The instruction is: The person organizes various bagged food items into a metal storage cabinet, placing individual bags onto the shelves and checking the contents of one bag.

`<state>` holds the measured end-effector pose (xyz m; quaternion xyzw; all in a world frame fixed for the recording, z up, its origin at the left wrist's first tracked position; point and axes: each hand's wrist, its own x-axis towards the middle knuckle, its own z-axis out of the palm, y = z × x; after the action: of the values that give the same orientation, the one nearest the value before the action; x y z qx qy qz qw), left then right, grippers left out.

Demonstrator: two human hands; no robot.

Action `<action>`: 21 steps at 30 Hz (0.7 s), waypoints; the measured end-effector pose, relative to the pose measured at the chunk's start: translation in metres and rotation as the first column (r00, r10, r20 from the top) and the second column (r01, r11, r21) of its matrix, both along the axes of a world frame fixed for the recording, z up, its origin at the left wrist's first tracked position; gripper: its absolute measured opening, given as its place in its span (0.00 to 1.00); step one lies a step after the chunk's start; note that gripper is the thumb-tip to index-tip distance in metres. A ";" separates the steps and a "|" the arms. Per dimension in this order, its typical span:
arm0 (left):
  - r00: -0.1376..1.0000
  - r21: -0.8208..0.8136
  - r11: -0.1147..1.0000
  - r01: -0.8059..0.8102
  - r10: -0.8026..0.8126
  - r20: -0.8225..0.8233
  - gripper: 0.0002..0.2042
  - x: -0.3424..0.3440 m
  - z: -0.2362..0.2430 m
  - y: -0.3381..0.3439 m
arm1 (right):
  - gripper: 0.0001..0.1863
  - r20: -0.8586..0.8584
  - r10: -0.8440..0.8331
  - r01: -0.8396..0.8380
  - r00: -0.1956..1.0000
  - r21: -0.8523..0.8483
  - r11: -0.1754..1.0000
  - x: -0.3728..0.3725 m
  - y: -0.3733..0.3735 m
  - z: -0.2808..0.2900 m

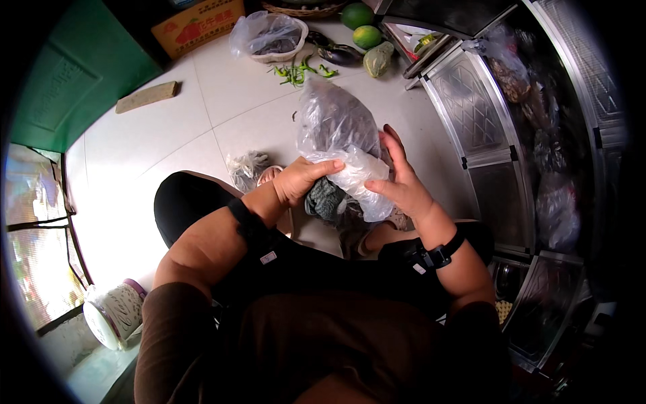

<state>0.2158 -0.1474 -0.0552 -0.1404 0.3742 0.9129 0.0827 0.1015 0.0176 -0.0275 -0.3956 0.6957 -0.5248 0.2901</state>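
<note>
Between my two hands is a clear plastic bag (340,124) with something dark inside; its whitish gathered end (363,178) folds over toward me. My left hand (303,178) grips the bag's near left side, thumb lying across the plastic. On the right side my right hand (402,176) holds it too, thumb on the near folds and fingers behind the bag. What the bag contains cannot be made out. Just below it, a dark green-grey bundle (325,200) sits between my legs. Another crumpled clear bag (247,168) lies on the floor by my foot.
Green peppers (296,73), eggplants (341,55), a pale green gourd (378,60) and a white basket (296,50) with a bagged dark thing lie ahead. A wooden block (147,97) is near the green door (67,81). Metal-framed cabinet doors (471,101) stand open at right.
</note>
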 end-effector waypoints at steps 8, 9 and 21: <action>0.998 0.005 0.998 0.070 -0.070 -0.002 0.20 0.000 -0.012 -0.007 | 0.43 0.293 -0.004 0.011 0.956 -0.022 1.000 0.001 0.000 -0.002; 0.998 0.004 0.998 0.070 -0.070 -0.001 0.20 0.000 -0.013 -0.007 | 0.43 0.294 -0.004 0.011 0.956 -0.023 1.000 0.001 0.000 -0.001; 0.990 -0.154 0.985 -0.083 0.064 -0.124 0.30 -0.008 -0.014 0.004 | 0.21 -0.347 -0.187 0.204 0.919 0.012 0.979 -0.004 0.000 -0.003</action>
<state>0.2082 -0.1439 -0.0692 -0.1060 0.4443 0.8895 0.0152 0.0978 0.0181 -0.0305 -0.4027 0.7839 -0.4572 0.1196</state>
